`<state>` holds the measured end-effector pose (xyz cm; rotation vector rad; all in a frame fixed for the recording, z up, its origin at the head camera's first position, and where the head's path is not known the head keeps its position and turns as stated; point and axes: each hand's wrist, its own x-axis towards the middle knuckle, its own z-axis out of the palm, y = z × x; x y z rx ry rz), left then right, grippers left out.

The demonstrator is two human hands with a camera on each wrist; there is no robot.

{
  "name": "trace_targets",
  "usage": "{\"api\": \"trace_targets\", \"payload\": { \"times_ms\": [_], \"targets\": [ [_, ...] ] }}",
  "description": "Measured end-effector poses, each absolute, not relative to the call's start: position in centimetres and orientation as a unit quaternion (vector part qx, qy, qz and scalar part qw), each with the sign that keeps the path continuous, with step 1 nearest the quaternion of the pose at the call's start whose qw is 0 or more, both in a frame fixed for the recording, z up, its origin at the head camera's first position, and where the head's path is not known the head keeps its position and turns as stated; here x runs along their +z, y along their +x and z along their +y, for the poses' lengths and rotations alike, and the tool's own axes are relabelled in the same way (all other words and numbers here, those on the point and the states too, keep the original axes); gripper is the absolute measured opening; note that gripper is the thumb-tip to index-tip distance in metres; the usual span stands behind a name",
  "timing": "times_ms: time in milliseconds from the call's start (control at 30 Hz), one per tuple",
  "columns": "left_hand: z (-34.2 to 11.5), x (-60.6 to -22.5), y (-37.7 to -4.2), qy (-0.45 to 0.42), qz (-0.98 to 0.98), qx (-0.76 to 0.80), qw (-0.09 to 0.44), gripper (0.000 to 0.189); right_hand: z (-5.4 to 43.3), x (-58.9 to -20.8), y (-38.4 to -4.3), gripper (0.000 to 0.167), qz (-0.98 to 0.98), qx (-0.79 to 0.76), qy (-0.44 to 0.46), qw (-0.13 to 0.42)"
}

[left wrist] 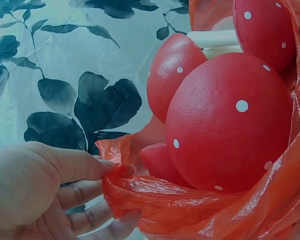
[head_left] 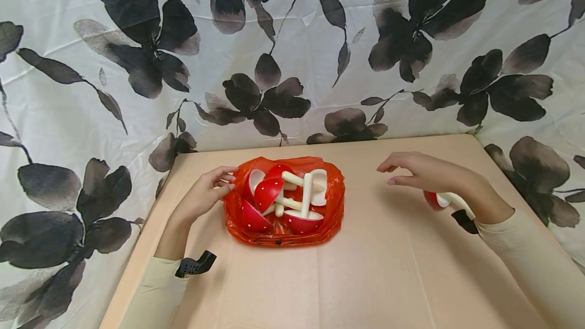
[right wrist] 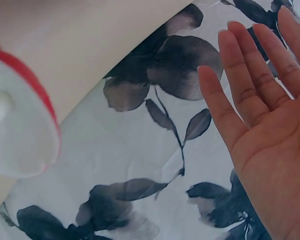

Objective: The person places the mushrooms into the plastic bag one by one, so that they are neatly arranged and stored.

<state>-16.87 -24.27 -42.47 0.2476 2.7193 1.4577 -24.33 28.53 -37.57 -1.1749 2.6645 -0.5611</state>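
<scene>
A red-orange plastic bag stands with its mouth rolled wide on the table, holding several toy mushrooms with red, white-dotted caps and white stems. At its left edge, my left hand pinches the bag's rim between thumb and fingers, as the left wrist view shows on the crumpled plastic. My right hand hovers over the right side of the table, fingers extended and palm bare in the right wrist view. Partly hidden under that wrist is another mushroom, its pale underside visible in the right wrist view.
The light wooden table has a cloth with dark flower prints behind it and along its sides. Black straps sit at both wrists, over pale sleeves.
</scene>
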Motion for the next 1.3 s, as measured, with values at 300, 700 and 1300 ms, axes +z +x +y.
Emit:
{"api": "trace_targets", "payload": {
  "times_ms": [300, 700, 1300],
  "targets": [
    [-24.1, -42.5, -17.0, 0.069, 0.878, 0.473, 0.025, 0.042, 30.9, -38.2, -24.2, 0.038, 0.900, -0.176, -0.392, 0.077],
    [-23.9, -42.8, -17.1, 0.072, 0.867, 0.492, 0.022, 0.043, 34.3, -39.1, -24.5, 0.043, 0.925, -0.160, -0.335, 0.077],
    [-23.4, -42.6, -17.3, 0.061, 0.871, 0.488, 0.016, 0.042, 39.9, -39.4, -25.7, 0.044, 0.948, -0.124, -0.289, 0.058]
  ]
}}
